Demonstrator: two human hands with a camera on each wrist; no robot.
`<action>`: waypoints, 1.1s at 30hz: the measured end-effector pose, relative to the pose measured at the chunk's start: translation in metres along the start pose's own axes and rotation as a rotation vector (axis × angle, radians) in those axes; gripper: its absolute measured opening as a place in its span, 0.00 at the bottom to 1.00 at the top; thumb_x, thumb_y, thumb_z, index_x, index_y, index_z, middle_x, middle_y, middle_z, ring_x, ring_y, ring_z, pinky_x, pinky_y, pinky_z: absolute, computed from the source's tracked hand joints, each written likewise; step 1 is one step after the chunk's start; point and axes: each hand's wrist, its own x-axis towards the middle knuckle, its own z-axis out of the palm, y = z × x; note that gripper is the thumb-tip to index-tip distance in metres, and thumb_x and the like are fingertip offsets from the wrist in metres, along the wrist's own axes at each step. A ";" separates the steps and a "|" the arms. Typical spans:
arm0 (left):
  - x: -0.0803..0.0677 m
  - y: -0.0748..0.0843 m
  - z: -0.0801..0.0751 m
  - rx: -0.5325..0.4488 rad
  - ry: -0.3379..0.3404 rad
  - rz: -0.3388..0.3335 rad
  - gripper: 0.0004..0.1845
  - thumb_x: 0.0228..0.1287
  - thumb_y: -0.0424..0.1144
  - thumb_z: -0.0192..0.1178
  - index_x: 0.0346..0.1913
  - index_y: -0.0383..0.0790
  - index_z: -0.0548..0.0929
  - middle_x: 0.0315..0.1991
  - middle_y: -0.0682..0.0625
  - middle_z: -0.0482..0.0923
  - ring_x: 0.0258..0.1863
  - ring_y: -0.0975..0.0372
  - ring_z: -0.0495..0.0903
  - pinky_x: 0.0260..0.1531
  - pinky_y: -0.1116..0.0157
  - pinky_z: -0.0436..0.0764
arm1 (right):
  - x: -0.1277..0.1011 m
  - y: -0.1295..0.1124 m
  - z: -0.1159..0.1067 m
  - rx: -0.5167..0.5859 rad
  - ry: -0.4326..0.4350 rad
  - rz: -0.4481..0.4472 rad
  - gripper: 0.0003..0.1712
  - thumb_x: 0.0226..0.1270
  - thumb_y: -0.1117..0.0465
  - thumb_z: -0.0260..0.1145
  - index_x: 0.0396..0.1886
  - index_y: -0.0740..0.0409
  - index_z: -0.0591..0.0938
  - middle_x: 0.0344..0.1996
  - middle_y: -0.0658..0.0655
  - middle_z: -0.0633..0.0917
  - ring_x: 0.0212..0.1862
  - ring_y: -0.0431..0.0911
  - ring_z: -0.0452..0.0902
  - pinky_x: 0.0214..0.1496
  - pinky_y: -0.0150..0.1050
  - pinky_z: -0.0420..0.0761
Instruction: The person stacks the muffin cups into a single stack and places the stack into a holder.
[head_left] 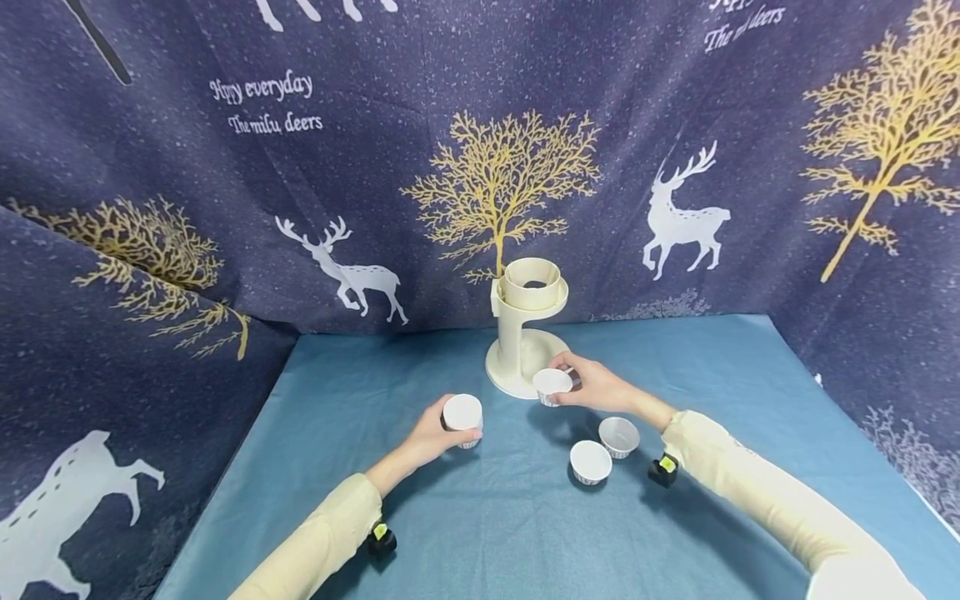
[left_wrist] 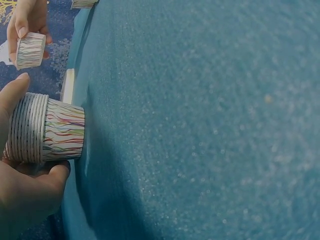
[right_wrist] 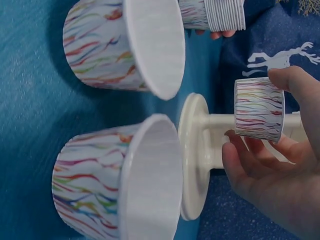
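While both hands are on cups, here's the rundown, biggest item down:

table (head_left: 465,533): blue cloth, slightly textured, so thin paper should sit without sliding much.

stand (head_left: 523,333): cream plastic, round base, post, ring holder on top; at the back centre of the table. Looks rigid and stable. The base also shows in the right wrist view (right_wrist: 192,155).

cup stack (head_left: 462,414): nested paper baking cups, resting base-down on the cloth, front-left of the stand. Many rims are packed tight in the left wrist view (left_wrist: 47,131). Judged light, and stiffer as a bundle than any single cup; best taken round the pleated side wall, not by the rim.

left hand (head_left: 429,435): thumb and fingers wrapped round the cup stack's side wall.

single cup (head_left: 552,385): one striped paper cup, held just above the stand's base, apart from the stack. Judged near-weightless, with a soft, crushable wall; a light pinch across the wall is enough, while squeezing would ovalise it.

right hand (head_left: 600,385): thumb and fingertips pinching the single cup (right_wrist: 259,109) at its sides.

loose cups: two (head_left: 618,436) (head_left: 590,461), upright and open-side up on the cloth near the right wrist, close together. Easily knocked by a sleeve.
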 end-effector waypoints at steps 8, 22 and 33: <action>0.000 0.001 0.000 0.009 0.006 -0.007 0.34 0.49 0.44 0.75 0.60 0.41 0.75 0.52 0.45 0.79 0.52 0.54 0.77 0.51 0.54 0.76 | 0.002 -0.004 0.006 0.024 -0.024 -0.011 0.23 0.60 0.57 0.71 0.52 0.56 0.74 0.49 0.60 0.78 0.50 0.50 0.78 0.44 0.34 0.82; 0.001 -0.002 0.001 0.025 0.009 0.009 0.35 0.49 0.44 0.75 0.60 0.39 0.75 0.52 0.44 0.79 0.51 0.54 0.77 0.51 0.53 0.76 | 0.005 -0.022 0.015 0.019 -0.032 -0.059 0.25 0.58 0.58 0.72 0.53 0.56 0.74 0.49 0.59 0.79 0.48 0.50 0.79 0.46 0.41 0.83; 0.000 -0.003 0.001 0.023 0.012 0.017 0.35 0.48 0.45 0.76 0.59 0.39 0.75 0.51 0.44 0.79 0.51 0.55 0.77 0.50 0.55 0.76 | 0.010 -0.029 0.019 0.011 -0.048 -0.086 0.25 0.57 0.58 0.73 0.52 0.56 0.74 0.47 0.58 0.80 0.46 0.47 0.79 0.43 0.39 0.82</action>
